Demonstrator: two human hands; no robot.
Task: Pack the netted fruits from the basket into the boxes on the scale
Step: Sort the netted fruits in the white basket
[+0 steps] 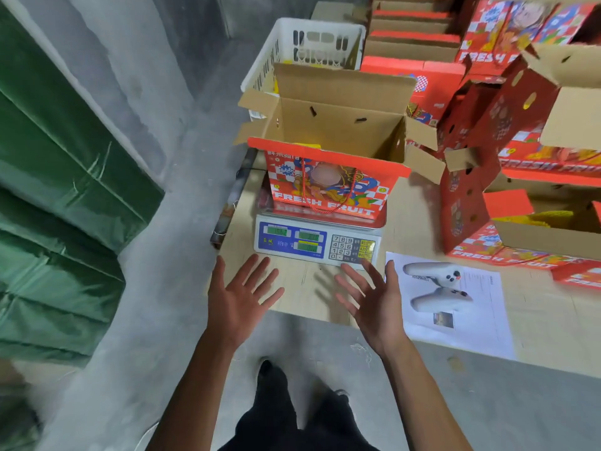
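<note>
An open red "FRESH FRUIT" box [328, 187] stands on a white electronic scale [317, 240] on the wooden table. Its flaps are up, and a bit of yellow netting [309, 145] shows inside near the front left. Behind the box sits a white plastic basket [286, 50]; its contents are mostly hidden by the box flap. My left hand [239, 301] and my right hand [374, 301] hover palms up with spread fingers in front of the scale, holding nothing.
Several more red fruit boxes [487, 177], some open with yellow netting inside, crowd the table's right side and back. A printed sheet [455, 304] lies right of my right hand. Green tarpaulin [58, 196] covers something at left. Concrete floor lies below.
</note>
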